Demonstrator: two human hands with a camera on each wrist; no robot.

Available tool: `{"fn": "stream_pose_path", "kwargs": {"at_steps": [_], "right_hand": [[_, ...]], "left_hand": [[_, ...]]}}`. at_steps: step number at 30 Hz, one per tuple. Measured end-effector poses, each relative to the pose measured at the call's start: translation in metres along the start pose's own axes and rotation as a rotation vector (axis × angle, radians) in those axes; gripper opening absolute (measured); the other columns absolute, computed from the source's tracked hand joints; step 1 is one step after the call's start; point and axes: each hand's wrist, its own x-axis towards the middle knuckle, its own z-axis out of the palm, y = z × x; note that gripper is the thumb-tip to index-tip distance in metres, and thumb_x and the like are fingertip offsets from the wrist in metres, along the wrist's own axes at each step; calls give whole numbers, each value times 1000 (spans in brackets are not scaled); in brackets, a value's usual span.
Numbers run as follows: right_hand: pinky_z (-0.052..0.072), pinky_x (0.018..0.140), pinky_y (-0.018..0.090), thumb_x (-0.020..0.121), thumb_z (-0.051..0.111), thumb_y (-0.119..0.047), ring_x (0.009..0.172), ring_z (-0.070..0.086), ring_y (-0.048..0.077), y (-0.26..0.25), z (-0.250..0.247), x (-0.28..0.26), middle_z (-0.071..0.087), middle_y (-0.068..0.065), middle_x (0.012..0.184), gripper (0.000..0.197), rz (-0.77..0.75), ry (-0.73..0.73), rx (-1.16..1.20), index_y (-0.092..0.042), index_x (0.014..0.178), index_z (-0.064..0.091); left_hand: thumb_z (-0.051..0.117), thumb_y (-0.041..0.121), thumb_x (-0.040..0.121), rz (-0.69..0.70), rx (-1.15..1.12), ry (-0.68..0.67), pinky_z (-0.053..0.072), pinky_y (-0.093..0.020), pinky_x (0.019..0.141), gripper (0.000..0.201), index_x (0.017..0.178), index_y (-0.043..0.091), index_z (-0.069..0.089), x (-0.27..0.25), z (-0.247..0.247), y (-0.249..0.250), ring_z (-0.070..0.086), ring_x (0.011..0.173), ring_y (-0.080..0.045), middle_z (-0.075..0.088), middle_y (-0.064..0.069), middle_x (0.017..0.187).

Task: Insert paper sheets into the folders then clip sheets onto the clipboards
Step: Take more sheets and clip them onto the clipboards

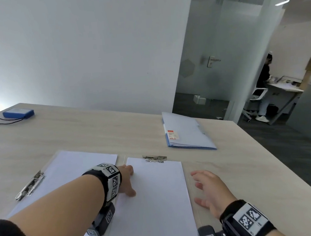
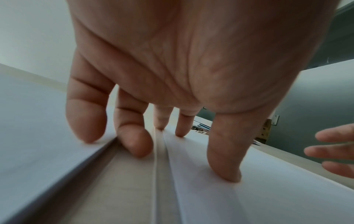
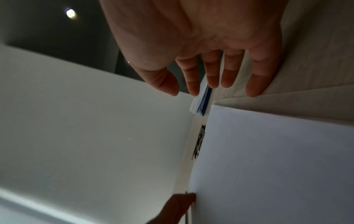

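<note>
Two clipboards lie side by side on the wooden table [image 1: 94, 128], each covered by white paper. The near one's sheet [image 1: 156, 205] sits under a metal clip [image 1: 155, 158]. The left one's sheet [image 1: 75, 165] has its clip [image 1: 30, 185] at the left end. My left hand [image 1: 127, 181] rests spread on the near sheet's left edge, thumb [image 2: 224, 159] and fingertips [image 2: 86, 121] pressing on paper and table. My right hand [image 1: 209, 189] hovers open just right of that sheet, holding nothing. A stack of blue folders [image 1: 186, 131] with paper inside lies at the far right.
A blue box [image 1: 18, 113] with a black cable sits at the table's far left corner. The table's right edge [image 1: 284, 171] runs close to my right hand. Beyond an open glass door [image 1: 202, 64] a person sits at a desk.
</note>
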Motion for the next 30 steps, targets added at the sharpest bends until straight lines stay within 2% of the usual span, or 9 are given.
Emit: {"fn": "stream_pose_path", "kwargs": {"at_steps": [3, 8, 13, 16, 19, 20, 23, 26, 30], "right_hand": [[52, 80, 45, 94, 59, -21, 115, 52, 22, 0, -6, 7, 55, -1, 116, 14, 66, 24, 137, -19, 108, 64], [50, 56, 31, 91, 62, -21, 79, 59, 21, 8, -20, 8, 61, 9, 102, 20, 215, -24, 325, -11, 108, 61], [44, 45, 23, 88, 63, -24, 56, 58, 15, 21, -32, -5, 69, 9, 87, 40, 242, -179, 217, 0, 119, 71], [43, 50, 25, 86, 64, -30, 63, 62, 19, 24, -33, -16, 74, 10, 94, 41, 223, -309, 105, -3, 116, 76], [53, 74, 37, 88, 65, -32, 93, 72, 34, 28, -27, -28, 76, 17, 113, 38, 151, -437, 32, -8, 116, 75], [53, 76, 38, 90, 64, -27, 97, 73, 36, 29, -22, -33, 77, 17, 113, 34, 134, -455, 36, -8, 117, 72], [41, 49, 25, 91, 60, -17, 76, 72, 28, 28, -6, -47, 77, 11, 98, 30, 105, -468, 50, -12, 120, 65], [39, 48, 25, 85, 60, -16, 75, 68, 29, 23, 2, -49, 75, 15, 99, 37, 14, -440, 108, -12, 122, 64], [34, 44, 24, 85, 57, -12, 63, 63, 21, 12, 0, -51, 75, 8, 88, 35, -147, -436, 175, -12, 119, 67]], "left_hand": [[68, 48, 80, -28, 39, -6, 41, -35, 101, 78, 144, 18, 35, 0, -1, 6, 53, 125, -25, 45, 0, 146], [68, 47, 81, -58, 37, 10, 41, -34, 103, 80, 146, 18, 33, -2, 1, 9, 51, 128, -25, 44, -1, 148], [61, 49, 83, -47, 41, 35, 39, -37, 109, 76, 147, 18, 34, -6, 8, 7, 46, 134, -24, 41, -2, 150], [58, 49, 85, -53, 0, 43, 40, -37, 108, 75, 149, 21, 32, -11, 11, 4, 47, 134, -23, 41, -1, 151], [56, 53, 84, -64, -91, 61, 42, -35, 105, 79, 152, 29, 23, -21, 11, 2, 52, 129, -24, 47, -1, 148], [56, 55, 84, -63, -146, 63, 44, -32, 101, 81, 153, 30, 21, -24, 11, 2, 56, 124, -23, 53, -1, 142], [57, 60, 82, -35, -426, 81, 50, -30, 88, 78, 149, 35, 25, -38, 11, 4, 66, 98, -16, 61, 2, 125], [63, 52, 84, 31, -799, 197, 48, -33, 98, 62, 140, 36, 42, -57, 16, 5, 64, 108, -15, 53, 7, 139], [62, 35, 89, 162, -1151, 307, 49, -26, 72, 23, 110, 29, 67, -95, 23, 8, 67, 87, -11, 72, 8, 101]]}}
